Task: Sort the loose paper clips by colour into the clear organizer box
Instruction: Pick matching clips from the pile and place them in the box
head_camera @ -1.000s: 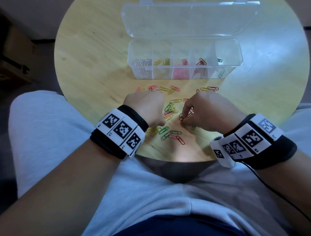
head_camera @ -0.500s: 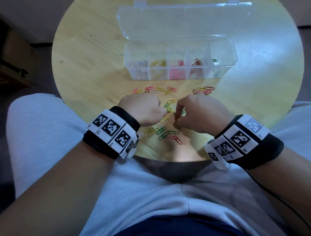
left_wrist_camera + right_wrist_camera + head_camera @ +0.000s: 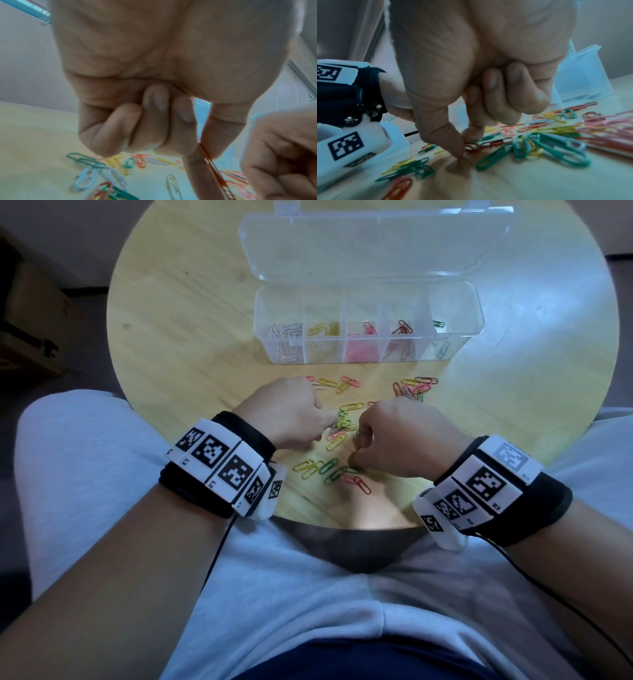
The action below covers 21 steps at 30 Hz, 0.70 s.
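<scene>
The clear organizer box [image 3: 459,337] stands open at the table's far side, with white, yellow, pink, red and green clips in separate compartments. Loose paper clips [image 3: 342,429] of mixed colours lie scattered between my hands. My left hand [image 3: 318,422] is curled, and in the left wrist view my left hand [image 3: 205,155] pinches a red clip [image 3: 212,169] edge-on between thumb and index finger. My right hand [image 3: 358,450] is low over the pile. In the right wrist view my right hand [image 3: 465,144] pinches a dark red clip [image 3: 473,146] that lies on the wood.
The box's lid [image 3: 376,241] lies open flat behind it. A second cluster of clips [image 3: 414,388] lies to the right, near the box. The round wooden table [image 3: 178,320] ends just in front of my lap, and a cable hangs from each wrist camera.
My right hand has shifted a little left and nearer, onto the clips close to my left hand. The left hand has barely moved and stays curled.
</scene>
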### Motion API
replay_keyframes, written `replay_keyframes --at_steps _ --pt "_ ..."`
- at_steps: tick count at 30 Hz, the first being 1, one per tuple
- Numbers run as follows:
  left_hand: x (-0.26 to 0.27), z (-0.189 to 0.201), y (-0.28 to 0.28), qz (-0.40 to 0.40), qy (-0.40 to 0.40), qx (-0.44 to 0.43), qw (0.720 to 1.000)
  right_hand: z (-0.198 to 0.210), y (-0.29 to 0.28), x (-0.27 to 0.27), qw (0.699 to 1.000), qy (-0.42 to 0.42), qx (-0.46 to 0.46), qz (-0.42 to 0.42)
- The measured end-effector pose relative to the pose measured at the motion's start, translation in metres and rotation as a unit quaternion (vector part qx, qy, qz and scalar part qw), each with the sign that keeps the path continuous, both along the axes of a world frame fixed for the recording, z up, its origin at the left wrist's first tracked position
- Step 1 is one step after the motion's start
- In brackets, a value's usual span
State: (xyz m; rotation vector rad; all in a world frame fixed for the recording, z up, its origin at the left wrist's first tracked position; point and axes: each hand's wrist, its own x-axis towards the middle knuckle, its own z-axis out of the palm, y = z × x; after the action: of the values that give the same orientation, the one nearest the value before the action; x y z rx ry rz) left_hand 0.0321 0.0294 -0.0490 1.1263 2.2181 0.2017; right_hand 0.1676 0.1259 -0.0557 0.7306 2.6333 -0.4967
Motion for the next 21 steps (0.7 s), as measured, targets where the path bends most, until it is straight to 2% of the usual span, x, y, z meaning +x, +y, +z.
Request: replay_keyframes --at_steps 6,11,13,14,17,18,19,20,21 --pt "-0.003 0.004 0.0 0.008 -0.018 0.022 1.0 0.002 0.015 0.003 0.992 0.045 -0.104 -0.051" --pt "-0.005 0.011 0.002 0.017 -0.029 0.063 0.997 0.01 0.034 0.006 0.96 0.085 -0.217 -0.154" --pt "-0.006 0.011 0.002 0.016 -0.044 0.061 0.997 0.015 0.039 0.007 0.922 0.138 -0.295 -0.21" --pt "-0.006 0.01 0.001 0.018 -0.05 0.063 0.997 0.017 0.04 0.007 0.891 0.167 -0.345 -0.243" --pt "-0.005 0.008 0.0 0.025 -0.058 0.078 0.995 0.02 0.045 0.006 0.765 0.239 -0.5 -0.328" --pt "-0.006 0.008 0.001 0.023 -0.061 0.083 0.994 0.02 0.048 0.006 0.732 0.256 -0.53 -0.343" --pt "-0.006 0.007 0.0 0.021 -0.063 0.086 0.994 0.02 0.05 0.006 0.708 0.269 -0.549 -0.354" --pt "-0.006 0.006 0.0 0.019 -0.067 0.089 0.994 0.02 0.051 0.006 0.696 0.278 -0.553 -0.364" --pt "-0.006 0.006 0.0 0.016 -0.07 0.091 0.993 0.019 0.052 0.006 0.699 0.281 -0.544 -0.369"
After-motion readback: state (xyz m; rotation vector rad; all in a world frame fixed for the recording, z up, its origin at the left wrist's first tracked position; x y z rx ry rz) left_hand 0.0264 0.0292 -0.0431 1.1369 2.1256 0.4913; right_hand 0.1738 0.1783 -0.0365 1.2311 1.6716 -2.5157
